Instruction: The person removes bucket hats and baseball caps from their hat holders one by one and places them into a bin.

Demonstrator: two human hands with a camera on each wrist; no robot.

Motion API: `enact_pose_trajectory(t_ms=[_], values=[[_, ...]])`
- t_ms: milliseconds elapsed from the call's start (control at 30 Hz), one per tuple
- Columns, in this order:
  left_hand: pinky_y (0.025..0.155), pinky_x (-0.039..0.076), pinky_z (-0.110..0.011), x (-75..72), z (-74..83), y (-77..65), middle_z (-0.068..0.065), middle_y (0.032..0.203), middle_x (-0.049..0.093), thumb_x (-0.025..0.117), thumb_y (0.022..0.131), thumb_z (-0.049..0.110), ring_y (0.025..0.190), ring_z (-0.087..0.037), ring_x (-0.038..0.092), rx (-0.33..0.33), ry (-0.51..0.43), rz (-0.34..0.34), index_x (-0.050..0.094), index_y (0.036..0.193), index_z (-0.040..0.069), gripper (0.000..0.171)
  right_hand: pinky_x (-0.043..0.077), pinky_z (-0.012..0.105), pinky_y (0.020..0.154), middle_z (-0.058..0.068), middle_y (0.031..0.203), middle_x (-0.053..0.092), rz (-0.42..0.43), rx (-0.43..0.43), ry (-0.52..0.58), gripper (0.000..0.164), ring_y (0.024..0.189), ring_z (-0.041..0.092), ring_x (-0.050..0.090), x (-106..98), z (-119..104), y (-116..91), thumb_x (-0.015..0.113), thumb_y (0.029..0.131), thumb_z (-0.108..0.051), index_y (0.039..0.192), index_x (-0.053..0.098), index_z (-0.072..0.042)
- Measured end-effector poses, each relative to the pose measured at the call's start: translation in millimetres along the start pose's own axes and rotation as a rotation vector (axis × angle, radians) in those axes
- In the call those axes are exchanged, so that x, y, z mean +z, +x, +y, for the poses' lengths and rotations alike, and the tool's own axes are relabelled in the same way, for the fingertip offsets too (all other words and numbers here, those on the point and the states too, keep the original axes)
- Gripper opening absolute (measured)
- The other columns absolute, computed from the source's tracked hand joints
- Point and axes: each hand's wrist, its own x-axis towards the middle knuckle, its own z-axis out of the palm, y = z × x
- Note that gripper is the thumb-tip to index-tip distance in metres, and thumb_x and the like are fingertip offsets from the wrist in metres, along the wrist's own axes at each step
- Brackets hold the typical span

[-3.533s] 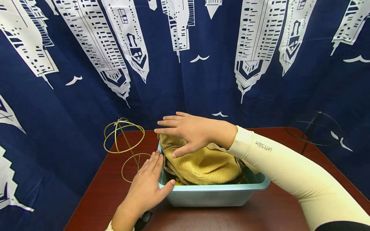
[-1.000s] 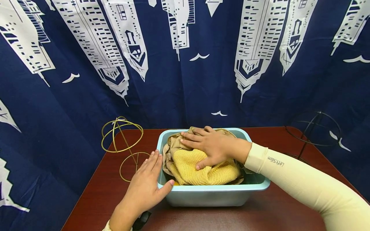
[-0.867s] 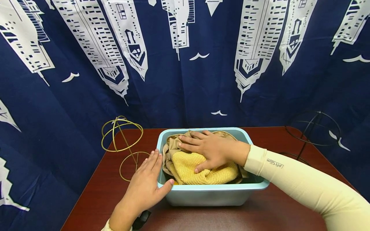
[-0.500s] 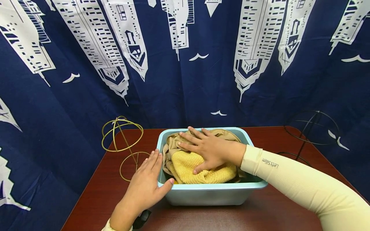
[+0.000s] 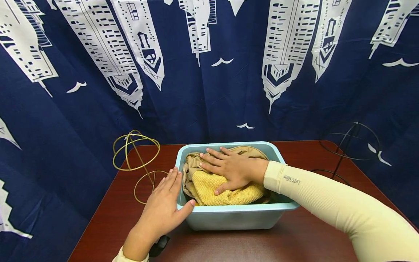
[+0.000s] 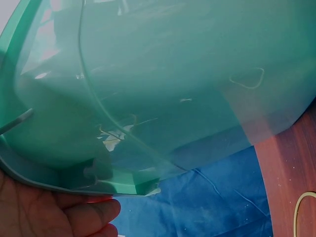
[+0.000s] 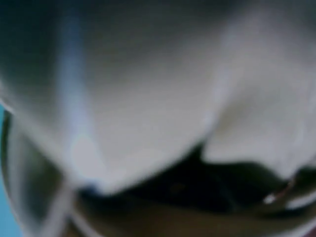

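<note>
A light blue plastic tub [image 5: 229,218] stands on the table, holding a rumpled yellow knitted piece [image 5: 209,187] and tan cloth [image 5: 252,153]. My right hand [image 5: 230,169] presses down on this pile with its fingers spread. At the tub's left rim, my left hand [image 5: 160,203] rests with straight fingers, thumb at the near corner. The left wrist view shows the tub's outer wall [image 6: 187,39] close up, with the left hand's fingers [image 6: 94,215] beside the rim. Blurred pale fabric [image 7: 143,98] fills most of the right wrist view.
A gold wire stand [image 5: 135,167] with a domed top is left of the tub. A similar black wire stand [image 5: 342,156] is at the right, partly behind the sleeve. A navy curtain [image 5: 229,91] with white building prints hangs behind the reddish-brown table [image 5: 108,225].
My right hand has come down from above the tub's far left onto the pile, which now sits lower. The left hand keeps its place at the rim.
</note>
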Motion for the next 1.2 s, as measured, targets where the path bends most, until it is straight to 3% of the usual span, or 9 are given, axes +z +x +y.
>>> enact_pose_trajectory(t_ms=[267, 467, 833, 1000, 1100, 1200], values=[[0.112, 0.034, -0.051, -0.2, -0.2, 0.9, -0.024, 0.151, 0.040, 0.065, 0.087, 0.051, 0.141, -0.034, 0.037, 0.013, -0.006, 0.005, 0.047, 0.142, -0.009, 0.084, 0.011, 0.052, 0.119, 0.002, 0.166, -0.007, 0.025, -0.026, 0.060, 0.092, 0.151, 0.026, -0.008, 10, 3, 4, 0.031, 0.093, -0.075, 0.161, 0.009, -0.017], [0.112, 0.034, -0.050, -0.5, -1.0, 0.3, -0.024, 0.151, 0.040, 0.064, 0.087, 0.053, 0.141, -0.033, 0.036, 0.008, -0.002, 0.002, 0.047, 0.142, -0.009, 0.084, 0.013, 0.045, 0.120, 0.003, 0.166, -0.010, -0.016, -0.022, 0.136, 0.092, 0.151, 0.027, -0.005, 16, 4, 7, 0.032, 0.095, -0.073, 0.161, 0.005, -0.015], [0.112, 0.033, -0.050, -2.2, 2.2, -3.2, -0.023, 0.152, 0.039, 0.065, 0.088, 0.052, 0.142, -0.032, 0.036, 0.000, 0.002, -0.013, 0.046, 0.143, -0.009, 0.085, 0.012, 0.039, 0.121, 0.009, 0.166, -0.003, 0.001, -0.104, 0.026, 0.088, 0.151, 0.028, -0.004, 41, -2, 14, 0.032, 0.098, -0.068, 0.160, 0.011, -0.010], [0.112, 0.034, -0.050, -3.8, 3.0, -5.4, -0.023, 0.152, 0.040, 0.066, 0.087, 0.053, 0.142, -0.032, 0.037, -0.008, 0.019, -0.017, 0.046, 0.143, -0.009, 0.085, 0.016, 0.041, 0.120, 0.012, 0.166, 0.001, -0.007, -0.115, 0.041, 0.087, 0.151, 0.029, 0.000, 52, -5, 20, 0.028, 0.099, -0.068, 0.160, 0.013, -0.008], [0.112, 0.034, -0.050, -3.4, 1.9, -4.3, -0.023, 0.152, 0.040, 0.066, 0.087, 0.053, 0.141, -0.033, 0.037, -0.003, 0.028, -0.015, 0.047, 0.143, -0.009, 0.085, 0.016, 0.043, 0.120, 0.011, 0.166, 0.001, -0.004, -0.112, 0.061, 0.087, 0.151, 0.028, 0.000, 50, -3, 20, 0.027, 0.098, -0.069, 0.160, 0.013, -0.009], [0.112, 0.033, -0.049, -2.4, 1.0, -0.2, -0.023, 0.152, 0.039, 0.064, 0.088, 0.053, 0.142, -0.031, 0.036, 0.016, 0.026, -0.021, 0.046, 0.143, -0.009, 0.084, 0.016, 0.045, 0.120, 0.007, 0.166, 0.000, -0.031, -0.082, 0.060, 0.088, 0.151, 0.027, -0.002, 35, 0, 14, 0.027, 0.097, -0.071, 0.161, 0.011, -0.013]])
